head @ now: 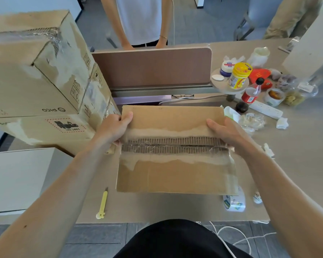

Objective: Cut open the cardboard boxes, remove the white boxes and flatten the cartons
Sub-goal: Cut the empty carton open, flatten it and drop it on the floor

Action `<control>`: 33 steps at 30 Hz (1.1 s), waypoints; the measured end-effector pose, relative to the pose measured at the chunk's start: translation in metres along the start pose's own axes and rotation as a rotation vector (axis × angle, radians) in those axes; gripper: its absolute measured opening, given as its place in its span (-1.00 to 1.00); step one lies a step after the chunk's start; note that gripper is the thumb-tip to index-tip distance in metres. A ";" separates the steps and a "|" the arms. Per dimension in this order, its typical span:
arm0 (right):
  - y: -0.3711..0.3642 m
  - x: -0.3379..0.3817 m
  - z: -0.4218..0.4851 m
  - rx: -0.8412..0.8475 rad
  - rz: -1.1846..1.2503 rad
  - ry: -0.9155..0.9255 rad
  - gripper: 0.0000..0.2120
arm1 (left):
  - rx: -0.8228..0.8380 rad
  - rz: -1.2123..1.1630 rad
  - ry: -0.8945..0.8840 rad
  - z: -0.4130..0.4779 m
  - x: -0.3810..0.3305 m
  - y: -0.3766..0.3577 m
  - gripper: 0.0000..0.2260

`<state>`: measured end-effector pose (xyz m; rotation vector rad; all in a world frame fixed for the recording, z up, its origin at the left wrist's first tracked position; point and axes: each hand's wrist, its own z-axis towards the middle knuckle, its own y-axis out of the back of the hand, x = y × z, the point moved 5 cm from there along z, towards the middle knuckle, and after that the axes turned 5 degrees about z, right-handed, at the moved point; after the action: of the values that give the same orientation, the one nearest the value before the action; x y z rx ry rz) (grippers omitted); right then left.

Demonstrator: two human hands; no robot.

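Both hands are on the carton, held just above the desk, right in front of the person. The left hand is clamped on the left edge, with its thumb pressed flat on top and the fingers curled round underneath. The right hand grips the opposite edge. Its thumb lies long and straight across the top face, and its fingers go under the board, out of sight.

The carton is brown corrugated board, and its two flaps meet at a centre seam. The paper skin there is torn away in a ragged pale band, baring dark ribbed fluting with shreds of clear tape clinging to it.

To the left stands a pile of stacked boxes, scuffed and peeling, and nearer in a smooth white box. A slim yellow cutter lies on the desk near the left forearm. A tape roll peeks out under the carton's near right corner.
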<state>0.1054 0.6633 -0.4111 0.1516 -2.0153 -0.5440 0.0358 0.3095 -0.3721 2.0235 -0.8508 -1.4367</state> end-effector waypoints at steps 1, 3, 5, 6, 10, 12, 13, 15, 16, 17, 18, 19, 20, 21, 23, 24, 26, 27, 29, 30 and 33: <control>0.002 0.002 0.000 -0.032 -0.033 0.000 -0.50 | 0.004 0.008 0.013 0.002 -0.001 0.000 -0.56; 0.002 0.003 0.002 -0.031 -0.056 0.002 -0.40 | 0.022 0.030 0.028 0.005 0.000 -0.004 -0.57; -0.004 -0.001 0.002 -0.010 -0.102 -0.006 -0.46 | 0.060 0.078 0.051 0.007 0.004 -0.010 -0.57; -0.007 -0.003 0.001 -0.004 -0.138 -0.003 -0.50 | 0.067 0.124 0.051 0.008 0.007 -0.012 -0.56; -0.014 0.007 -0.001 -0.052 -0.243 0.107 -0.50 | -0.046 0.213 -0.035 0.013 0.019 -0.014 -0.56; -0.014 0.015 -0.004 -0.086 -0.238 0.194 -0.59 | -0.125 0.170 -0.121 0.010 0.021 -0.012 -0.57; -0.014 0.016 -0.006 -0.109 -0.217 0.238 -0.64 | -0.164 0.148 -0.169 0.009 0.022 -0.011 -0.57; -0.014 0.016 -0.011 -0.147 -0.155 0.323 -0.73 | -0.232 0.107 -0.248 0.004 0.023 -0.008 -0.59; -0.015 0.015 -0.015 -0.160 -0.125 0.361 -0.77 | -0.260 0.080 -0.274 0.002 0.025 -0.008 -0.61; -0.018 0.012 -0.018 -0.168 -0.103 0.393 -0.76 | -0.279 0.047 -0.291 0.001 0.028 -0.007 -0.65; -0.021 0.010 -0.021 -0.172 -0.078 0.420 -0.72 | -0.292 0.023 -0.299 0.001 0.032 -0.008 -0.69; -0.024 0.007 -0.022 -0.174 -0.062 0.438 -0.68 | -0.298 0.015 -0.303 0.002 0.036 -0.011 -0.72; -0.027 0.005 -0.022 -0.176 -0.054 0.441 -0.65 | -0.290 0.010 -0.295 0.003 0.038 -0.014 -0.73; -0.029 0.002 -0.021 -0.179 -0.055 0.432 -0.64 | -0.272 0.012 -0.277 0.006 0.041 -0.018 -0.71; -0.031 -0.004 -0.016 -0.185 -0.087 0.394 -0.67 | -0.230 0.031 -0.234 0.009 0.046 -0.025 -0.67; -0.030 -0.005 -0.014 -0.180 -0.109 0.375 -0.70 | -0.213 0.039 -0.228 0.010 0.047 -0.027 -0.65; -0.030 -0.013 -0.010 -0.150 -0.142 0.330 -0.73 | -0.176 0.057 -0.234 0.014 0.051 -0.030 -0.62; -0.029 -0.019 -0.009 -0.135 -0.152 0.300 -0.73 | -0.158 0.064 -0.235 0.016 0.053 -0.032 -0.61; -0.030 -0.029 -0.008 -0.123 -0.181 0.260 -0.73 | -0.119 0.079 -0.212 0.020 0.058 -0.040 -0.61; -0.033 -0.032 -0.008 -0.113 -0.182 0.247 -0.71 | -0.096 0.087 -0.198 0.022 0.061 -0.045 -0.62; -0.045 -0.041 -0.004 -0.082 -0.161 0.153 -0.65 | -0.036 0.114 -0.163 0.028 0.069 -0.062 -0.71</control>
<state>0.1233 0.6357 -0.4618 0.2983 -1.8384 -0.6943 0.0380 0.2988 -0.4687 1.8197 -0.9834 -1.5565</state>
